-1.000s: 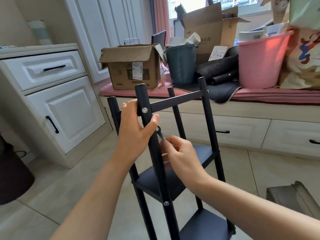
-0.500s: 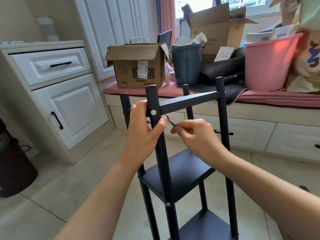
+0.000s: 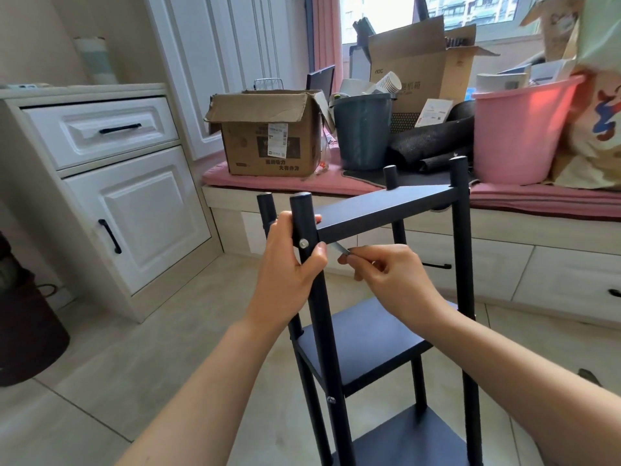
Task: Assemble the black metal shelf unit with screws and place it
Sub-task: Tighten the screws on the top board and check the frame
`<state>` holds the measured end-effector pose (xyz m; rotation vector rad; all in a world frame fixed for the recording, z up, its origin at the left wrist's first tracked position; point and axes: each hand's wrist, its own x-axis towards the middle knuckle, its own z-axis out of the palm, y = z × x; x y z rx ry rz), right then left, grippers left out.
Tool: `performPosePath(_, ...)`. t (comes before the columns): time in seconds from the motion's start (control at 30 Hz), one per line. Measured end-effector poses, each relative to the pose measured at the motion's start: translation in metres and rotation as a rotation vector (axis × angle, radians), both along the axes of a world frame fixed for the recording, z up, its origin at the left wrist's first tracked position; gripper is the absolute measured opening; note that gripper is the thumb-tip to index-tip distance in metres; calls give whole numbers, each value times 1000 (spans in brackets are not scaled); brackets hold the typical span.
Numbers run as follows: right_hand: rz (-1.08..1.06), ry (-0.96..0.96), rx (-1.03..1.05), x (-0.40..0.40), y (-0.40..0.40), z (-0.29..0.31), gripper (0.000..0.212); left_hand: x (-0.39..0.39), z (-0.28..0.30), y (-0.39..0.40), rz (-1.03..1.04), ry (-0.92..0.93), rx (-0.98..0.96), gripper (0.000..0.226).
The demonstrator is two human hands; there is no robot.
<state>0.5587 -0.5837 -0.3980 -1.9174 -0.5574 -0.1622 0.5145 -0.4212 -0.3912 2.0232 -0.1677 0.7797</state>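
Gripping the upright post [image 3: 314, 297], your left hand [image 3: 285, 274] sat nearer | screw [image 3: 304, 243] just above thumb | right hand [image 3: 389, 280] pinched the small tool [image 3: 339, 247] beside it.

The shelf unit [image 3: 379, 213] is matte black with small silver screws [image 3: 303, 243]; the cushion [image 3: 537, 200] behind it is pink, as is the bucket [image 3: 517, 129], beside a dark grey-teal bin [image 3: 363, 132]. The cardboard box [image 3: 268, 136] is brown with a white label; the cabinet [image 3: 134, 210] is white with black handles; the floor [image 3: 117, 364] is beige tile.
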Motion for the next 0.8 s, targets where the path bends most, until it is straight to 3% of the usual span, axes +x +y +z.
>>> performPosePath(0.33, -29, -99, -1, 0, 8, -3, 15, 4, -1, 7, -27, 27, 15, 30)
performPosePath(0.57, -61, -217, -39, -2, 14, -9, 16, 4, -2, 13, -34, 48, 73, 53)
performPosePath(0.8, -68, -310, 12, 1, 28, -18, 16, 5, -2, 17, -74, 50, 72, 54)
